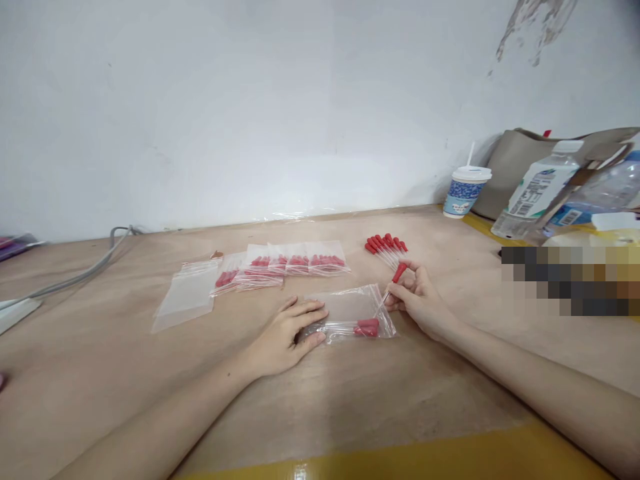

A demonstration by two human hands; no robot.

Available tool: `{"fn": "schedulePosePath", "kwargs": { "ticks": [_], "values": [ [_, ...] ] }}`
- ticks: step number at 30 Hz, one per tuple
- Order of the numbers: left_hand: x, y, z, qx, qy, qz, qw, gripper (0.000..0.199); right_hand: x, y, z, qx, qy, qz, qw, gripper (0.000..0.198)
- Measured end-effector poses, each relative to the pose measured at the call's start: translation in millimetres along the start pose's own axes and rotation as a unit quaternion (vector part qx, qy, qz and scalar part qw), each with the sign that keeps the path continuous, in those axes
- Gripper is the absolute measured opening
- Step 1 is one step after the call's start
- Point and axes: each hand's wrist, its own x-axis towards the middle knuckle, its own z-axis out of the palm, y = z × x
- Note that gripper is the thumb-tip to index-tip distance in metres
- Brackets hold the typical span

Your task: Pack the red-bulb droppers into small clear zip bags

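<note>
My left hand (290,333) lies with fingers spread on the closed end of a clear zip-lock bag (340,305), pressing it to the table. Inside this bag are a few glass droppers with red rubber bulbs (367,327), bulbs toward the bag's right-hand mouth. Between the fingertips of my right hand (415,293) is another dropper (399,273), held tilted, its thin glass tip pointing down at the bag's mouth. Just beyond that hand, several loose droppers (387,243) lie side by side in a fan.
Behind my left hand, filled bags of droppers (295,260) overlap in a row. Flat bags without droppers (187,297) lie left of them. At the right stand a paper cup (465,193), a plastic bottle (537,190) and a grey bag (507,167). A cable (100,263) crosses the left side.
</note>
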Motion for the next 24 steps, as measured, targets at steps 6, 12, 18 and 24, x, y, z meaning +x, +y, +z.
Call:
{"fn": "schedulePosePath", "kwargs": {
  "ticks": [6, 12, 18, 24],
  "values": [
    [0.4, 1.8, -0.6, -0.002, 0.002, -0.001, 1.000, 0.037, 2.2, -0.6, -8.5, 0.052, 0.031, 0.014, 0.998, 0.039],
    [0.5, 1.9, -0.6, -0.019, 0.012, -0.001, 1.000, 0.041, 8.0, -3.4, -26.0, -0.105, -0.081, 0.012, 0.991, 0.026],
    [-0.3, 0.7, 0.7, -0.017, 0.016, 0.000, 1.000, 0.041, 18.0, -11.9, -49.4, -0.397, -0.193, -0.123, 0.889, 0.024],
    [-0.1, 1.4, 0.9, -0.014, 0.019, 0.006, 1.000, 0.041, 19.2, -16.1, -52.9, -0.409, -0.249, -0.201, 0.855, 0.015]
  ]
}}
